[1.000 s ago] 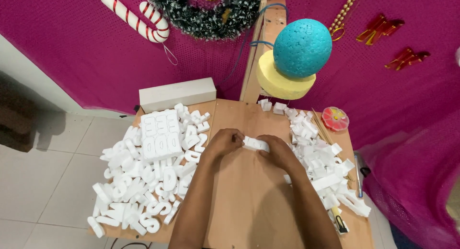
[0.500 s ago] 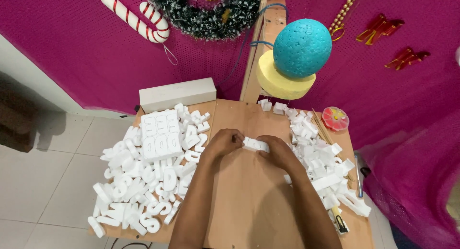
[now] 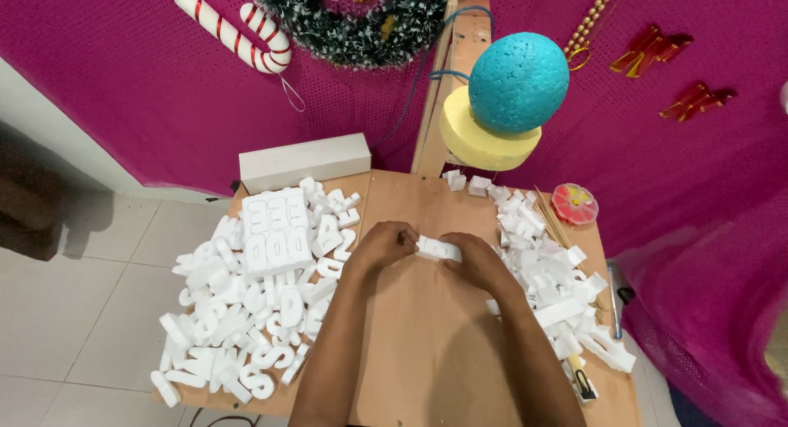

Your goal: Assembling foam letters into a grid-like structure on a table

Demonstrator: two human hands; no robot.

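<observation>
**foamfan:** So how far along does this look? The left hand [image 3: 384, 245] and right hand [image 3: 474, 261] meet mid-desk, near the back half, both pinching one small white foam piece [image 3: 436, 248] between fingertips. Each grip is pressed onto an end of it, so neither hand is spread.

**cutterbug:** I'd call it somewhere in the middle, maybe past it. The pile of cut foam letters [image 3: 246, 312] covers most of the left side of the desk [image 3: 427, 353], running down to the front left corner, which is a lot of finished pieces. On top of that heap, toward the back left, sits a foam sheet of letters [image 3: 275, 230] that looks not yet broken apart, so that's left to do.

**foamfan:** And the right edge?

**cutterbug:** The foam offcuts [image 3: 550, 271] run along it from back to front, and they look like scraps to me. There's a white foam block [image 3: 304, 160] at the back left edge, apparently untouched stock. The piece in hand is tough to read, and I can't tell whether it's a letter or waste.

**foamfan:** The middle strip of the desk holds only that one piece.
</observation>
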